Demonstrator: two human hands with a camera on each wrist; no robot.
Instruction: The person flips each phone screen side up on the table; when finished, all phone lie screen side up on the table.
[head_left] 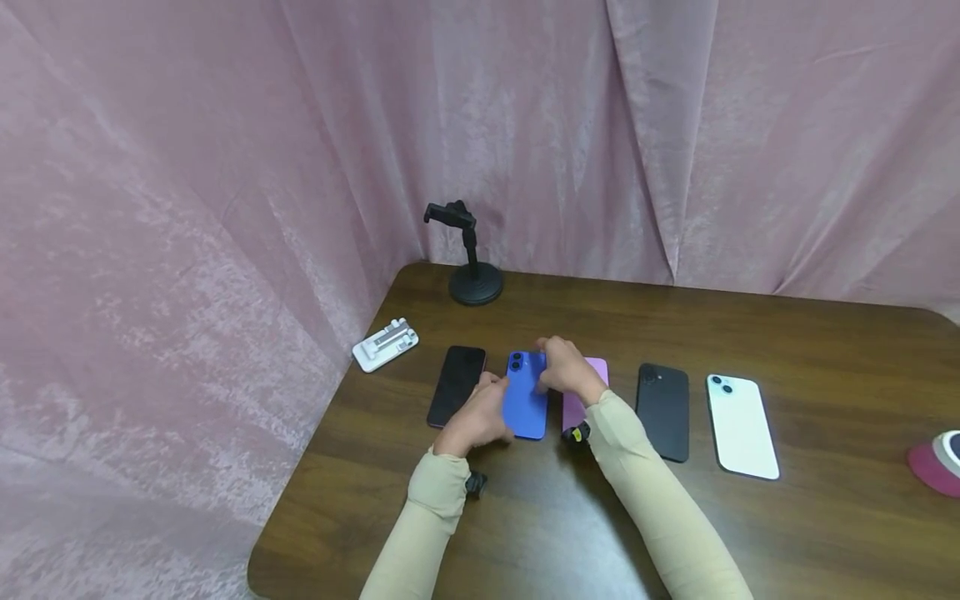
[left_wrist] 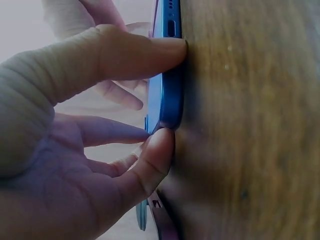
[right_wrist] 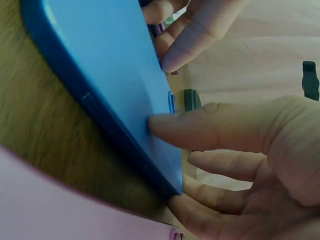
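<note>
Right grip (head_left: 567, 367) pinches blue phone (head_left: 526, 410), partly hiding pink phone (head_left: 573, 411).

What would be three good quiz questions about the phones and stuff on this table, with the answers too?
1. Which one are the left hand and the right hand both touching?
A. The curtain
B. The blue phone
C. A pen

2. True or false: the white phone lies with its camera side facing up.

3. Fill in the blank: seen from the head camera, the black stand is near the back ____ corner of the table.

Key: 1. B; 2. True; 3. left
</note>
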